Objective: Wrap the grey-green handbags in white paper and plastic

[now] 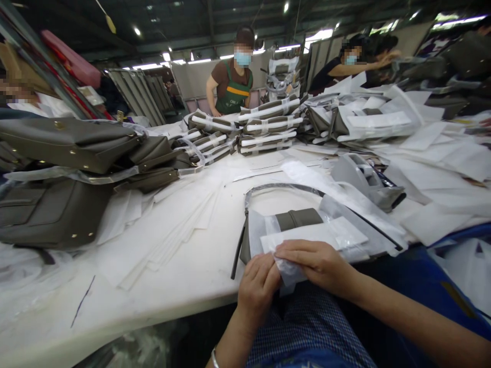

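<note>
Lower centre: our left grip (259, 280) curls closed on white wrap (290, 274); our right grip (320, 263) lies over it, fingers together, pinch unclear. Just beyond, centre-right, the olive bag (299, 219) sits on the worktop (195, 278). Upper centre: stacked bags (270, 125).

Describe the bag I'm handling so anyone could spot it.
Find the white table, then, at its near edge, the left hand and right hand. They touch white wrapping partly covering a dark bag. Unlike the stacked bags, it lies singly.

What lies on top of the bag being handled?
Thin white wrapping and a white strip lie over the bag; the left hand and right hand are at its near edge. Some grey-brown surface shows; most of its upper face is hidden.
</note>
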Demonstrator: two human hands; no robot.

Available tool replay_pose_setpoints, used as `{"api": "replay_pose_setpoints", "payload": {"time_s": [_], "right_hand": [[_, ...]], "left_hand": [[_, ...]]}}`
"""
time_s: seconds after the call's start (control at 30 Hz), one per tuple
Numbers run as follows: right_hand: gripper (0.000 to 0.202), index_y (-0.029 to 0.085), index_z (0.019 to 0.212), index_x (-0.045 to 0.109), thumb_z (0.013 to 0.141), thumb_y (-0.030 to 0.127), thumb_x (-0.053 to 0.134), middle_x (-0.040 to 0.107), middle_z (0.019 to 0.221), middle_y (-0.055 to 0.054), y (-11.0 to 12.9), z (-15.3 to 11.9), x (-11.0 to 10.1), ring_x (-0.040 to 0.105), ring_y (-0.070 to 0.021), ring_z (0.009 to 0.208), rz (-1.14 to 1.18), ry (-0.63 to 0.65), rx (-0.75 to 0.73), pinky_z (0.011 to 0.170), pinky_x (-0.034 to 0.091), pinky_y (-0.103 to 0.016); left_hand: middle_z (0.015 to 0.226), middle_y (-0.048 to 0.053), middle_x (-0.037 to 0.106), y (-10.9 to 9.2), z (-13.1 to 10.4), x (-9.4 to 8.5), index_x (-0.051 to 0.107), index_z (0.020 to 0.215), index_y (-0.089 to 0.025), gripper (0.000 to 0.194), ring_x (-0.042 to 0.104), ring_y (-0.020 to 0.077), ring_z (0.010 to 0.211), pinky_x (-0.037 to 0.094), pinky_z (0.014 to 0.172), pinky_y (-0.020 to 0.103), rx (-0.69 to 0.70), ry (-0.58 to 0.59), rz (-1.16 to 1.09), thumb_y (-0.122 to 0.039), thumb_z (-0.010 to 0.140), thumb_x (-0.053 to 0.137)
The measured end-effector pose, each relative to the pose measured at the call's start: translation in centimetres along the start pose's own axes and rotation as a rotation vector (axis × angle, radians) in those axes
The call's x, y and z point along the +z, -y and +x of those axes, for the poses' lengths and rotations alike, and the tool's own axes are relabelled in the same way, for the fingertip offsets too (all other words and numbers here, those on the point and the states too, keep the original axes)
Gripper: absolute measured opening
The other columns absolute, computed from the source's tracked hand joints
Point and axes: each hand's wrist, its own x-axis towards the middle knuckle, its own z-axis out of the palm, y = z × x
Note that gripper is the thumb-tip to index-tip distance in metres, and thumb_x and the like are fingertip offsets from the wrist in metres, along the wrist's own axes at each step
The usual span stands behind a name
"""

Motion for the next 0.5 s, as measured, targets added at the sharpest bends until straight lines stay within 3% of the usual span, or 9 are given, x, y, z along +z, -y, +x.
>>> {"api": "replay_pose_setpoints", "payload": {"time_s": [0.13, 0.27, 0.4, 0.5], "right_hand": [[0.043, 0.016, 0.129, 0.062, 0.09, 0.002, 0.053, 0.072, 0.119, -0.011, 0.4, -1.9, 1.0, 0.065, -0.0193, 0.117, -0.125, -0.067, -0.129, 0.106, 0.052, -0.04], [0.036, 0.012, 0.127, 0.063, 0.091, 0.011, 0.059, 0.07, 0.123, -0.014, 1.9, -3.3, 1.0, 0.059, -0.0251, 0.126, -0.235, -0.016, -0.185, 0.11, 0.049, -0.047], [0.023, 0.018, 0.103, 0.071, 0.092, 0.037, 0.063, 0.078, 0.098, -0.007, 3.5, -2.3, -1.1, 0.072, -0.02, 0.1, -0.155, 0.051, -0.257, 0.104, 0.053, -0.035], [0.016, 0.021, 0.1, 0.071, 0.095, 0.03, 0.059, 0.077, 0.097, -0.004, 2.2, 0.5, -2.6, 0.072, -0.0157, 0.091, -0.193, -0.036, -0.128, 0.096, 0.056, -0.029]], "left_hand": [[0.109, 0.014, 0.072, 0.1, -0.8, 0.4, 0.06, 0.115, -0.013, 0.022, 0.067, 0.0211, 0.108, 0.055, 0.095, 0.037, -0.047, -0.053, -0.028, -0.024, 0.1, 0.049], [0.125, 0.017, 0.067, 0.0, -0.9, 0.3, 0.059, 0.125, -0.011, 0.029, 0.06, 0.0221, 0.121, 0.053, 0.097, 0.035, -0.077, -0.034, -0.043, -0.013, 0.097, 0.051], [0.133, 0.009, 0.065, -0.3, -0.5, 0.0, 0.055, 0.137, -0.016, 0.042, 0.055, 0.0217, 0.127, 0.049, 0.104, 0.037, -0.044, 0.08, -0.012, -0.006, 0.096, 0.048], [0.136, 0.006, 0.063, -0.4, -0.6, 0.0, 0.054, 0.138, -0.015, 0.042, 0.049, 0.0251, 0.134, 0.046, 0.107, 0.041, -0.023, 0.075, 0.016, -0.008, 0.097, 0.048]]}}
